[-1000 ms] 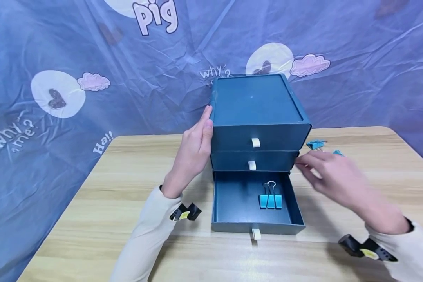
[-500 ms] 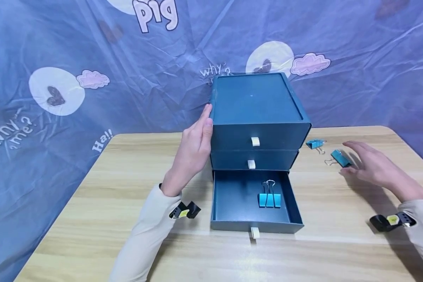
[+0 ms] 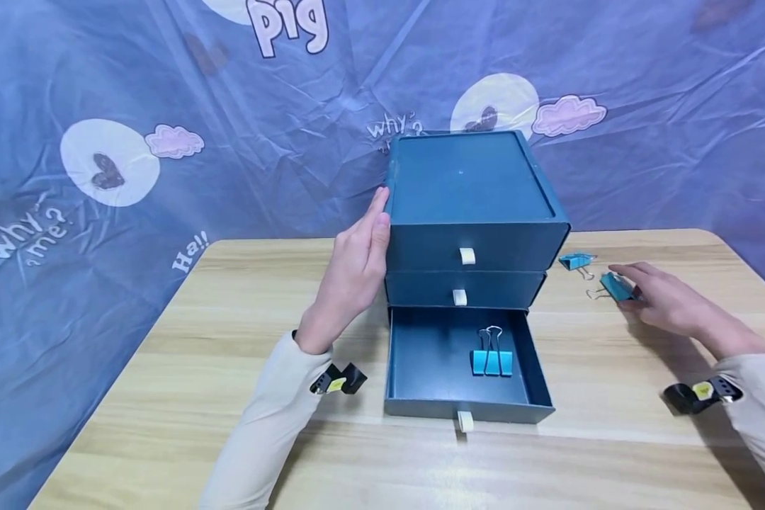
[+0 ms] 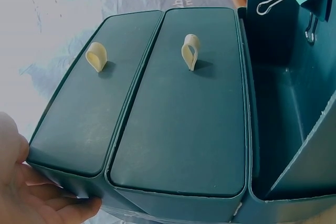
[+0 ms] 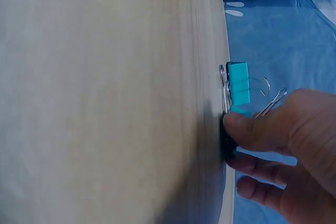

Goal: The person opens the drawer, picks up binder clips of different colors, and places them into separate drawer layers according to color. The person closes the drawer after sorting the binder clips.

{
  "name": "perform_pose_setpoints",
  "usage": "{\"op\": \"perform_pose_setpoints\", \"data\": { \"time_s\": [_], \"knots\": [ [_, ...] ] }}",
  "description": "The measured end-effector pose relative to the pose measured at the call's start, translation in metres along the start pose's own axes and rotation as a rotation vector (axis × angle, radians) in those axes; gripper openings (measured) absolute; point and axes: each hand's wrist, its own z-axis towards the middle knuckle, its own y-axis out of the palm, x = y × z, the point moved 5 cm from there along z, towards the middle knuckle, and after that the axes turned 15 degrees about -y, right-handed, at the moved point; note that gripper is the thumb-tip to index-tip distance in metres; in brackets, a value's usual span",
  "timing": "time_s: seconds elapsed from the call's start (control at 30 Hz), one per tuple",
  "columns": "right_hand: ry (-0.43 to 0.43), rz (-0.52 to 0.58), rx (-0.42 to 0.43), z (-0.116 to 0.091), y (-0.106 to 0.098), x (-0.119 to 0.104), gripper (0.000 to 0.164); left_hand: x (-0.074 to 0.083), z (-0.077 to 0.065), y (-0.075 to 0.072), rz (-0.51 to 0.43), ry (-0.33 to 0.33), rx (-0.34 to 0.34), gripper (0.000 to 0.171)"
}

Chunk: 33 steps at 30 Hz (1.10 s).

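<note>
A dark blue three-drawer desktop organizer (image 3: pixel 474 188) stands on the table in the head view. My left hand (image 3: pixel 352 275) lies along its left side with the fingers extended, steadying contact near the top edge. The bottom drawer (image 3: pixel 421 409) is pulled out, and a turquoise binder clip (image 3: pixel 492 363) rests inside. To the right, my right hand (image 3: pixel 672 301) pinches another turquoise binder clip (image 3: pixel 615 287) on the table. The right wrist view shows the thumb (image 5: pixel 239 124) on one side of this clip and a finger at the other, partly covering it.
One more binder clip (image 3: pixel 575 261) lies just behind the pinched one, close to the organizer's right side. The two upper drawers are closed, each with a cream pull tab (image 3: pixel 467 256). A blue printed cloth (image 3: pixel 293 142) hangs behind the wooden table (image 3: pixel 229 326).
My right hand has moved from beside the organizer out to the right, then closed its fingers on the binder clip there. My left hand has stayed against the organizer.
</note>
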Motion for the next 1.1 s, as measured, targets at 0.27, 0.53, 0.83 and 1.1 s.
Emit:
{"op": "perform_pose_setpoints", "data": {
  "time_s": [0.27,0.53,0.83,1.1],
  "knots": [
    [0.084,0.044,-0.019,0.005,-0.004,0.002,0.054,0.001,0.001,-0.001,0.000,0.007,0.005,0.050],
    [0.128,0.096,-0.056,0.008,0.001,-0.002,0.058,0.000,0.001,-0.001,-0.005,-0.003,0.001,0.051],
    [0.038,0.033,0.151,0.014,-0.003,-0.020,0.026,0.000,0.001,0.000,0.000,0.008,0.013,0.050],
    [-0.018,0.047,0.280,0.020,-0.014,-0.051,0.045,-0.001,0.001,0.001,-0.007,0.012,0.013,0.050]
  ]
}}
